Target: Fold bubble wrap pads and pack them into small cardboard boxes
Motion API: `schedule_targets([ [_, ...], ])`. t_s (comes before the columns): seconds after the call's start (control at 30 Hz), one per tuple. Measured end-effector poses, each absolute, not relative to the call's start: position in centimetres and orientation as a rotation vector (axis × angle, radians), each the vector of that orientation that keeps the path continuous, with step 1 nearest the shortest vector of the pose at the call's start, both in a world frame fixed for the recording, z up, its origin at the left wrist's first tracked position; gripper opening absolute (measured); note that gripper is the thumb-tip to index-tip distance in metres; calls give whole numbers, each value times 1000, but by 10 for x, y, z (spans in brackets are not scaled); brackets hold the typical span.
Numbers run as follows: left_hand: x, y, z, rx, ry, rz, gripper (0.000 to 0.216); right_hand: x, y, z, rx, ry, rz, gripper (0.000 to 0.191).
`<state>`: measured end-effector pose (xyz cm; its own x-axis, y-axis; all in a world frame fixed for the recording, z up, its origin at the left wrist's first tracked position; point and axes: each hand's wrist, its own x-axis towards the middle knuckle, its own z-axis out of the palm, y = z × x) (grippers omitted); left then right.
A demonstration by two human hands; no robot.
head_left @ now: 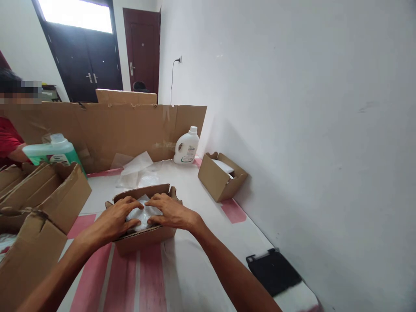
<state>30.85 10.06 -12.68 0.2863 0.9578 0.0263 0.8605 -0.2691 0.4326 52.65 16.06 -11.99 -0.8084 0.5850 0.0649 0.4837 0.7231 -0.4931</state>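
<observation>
A small open cardboard box (143, 240) sits on the table in front of me. Inside it lies something wrapped in clear bubble wrap (143, 214). My left hand (115, 219) rests flat on the left part of the wrap, fingers spread over the box's rim. From the right, my right hand (170, 212) presses on the wrap with its fingers apart. Both hands press down into the box and neither one grips anything.
A second open box (221, 177) stands at the right near the wall, a white bottle (186, 147) behind it. Loose plastic wrap (136, 171) lies beyond my box. Larger cartons (42, 203) and a green jug (52, 151) crowd the left. A black object (273, 271) lies near right. A person in red (8, 138) is far left.
</observation>
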Motion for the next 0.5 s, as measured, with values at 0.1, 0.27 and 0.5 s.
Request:
schedule_targets([
  [0.1,306,94,-116,2245,1618,512,42,533,157,-110,-760,-2598,727,43],
  [0.27,293,50,-102,1971,1829,1083,51,582,140,-99,-838,-1949,752,26],
  [0.5,309,8,-224,1151,1804,1351,73,579,118,-224,-1116,-1220,1165,81],
])
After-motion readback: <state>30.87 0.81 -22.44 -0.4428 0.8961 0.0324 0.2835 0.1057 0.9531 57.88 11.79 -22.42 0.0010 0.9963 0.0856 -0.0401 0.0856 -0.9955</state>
